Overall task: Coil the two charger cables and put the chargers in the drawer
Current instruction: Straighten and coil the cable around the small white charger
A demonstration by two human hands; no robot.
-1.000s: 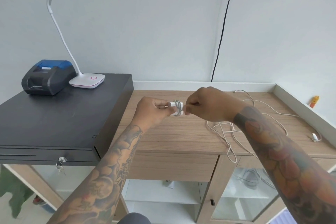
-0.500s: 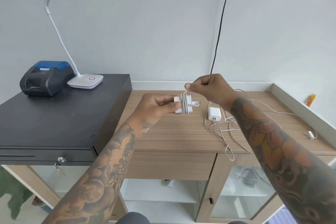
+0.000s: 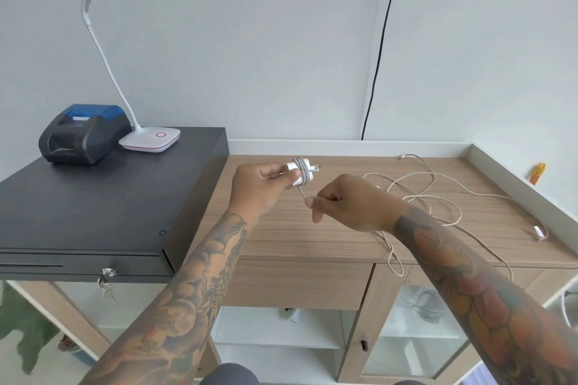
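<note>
Head view: my left hand (image 3: 261, 184) grips the charger (image 3: 301, 172), cable turns wound round its body, held above the counter (image 3: 328, 237). At its 5 o'clock my right hand (image 3: 347, 201) pinches the cable (image 3: 302, 192) running down from the charger. The loose cable (image 3: 438, 197) sprawls on the counter at 3 o'clock. The drawer (image 3: 297, 284) sits closed at 6 o'clock.

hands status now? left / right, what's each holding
Left hand: closed, gripping the white charger with cable wound round it.
Right hand: closed, pinching the free cable end just below the charger.
</note>
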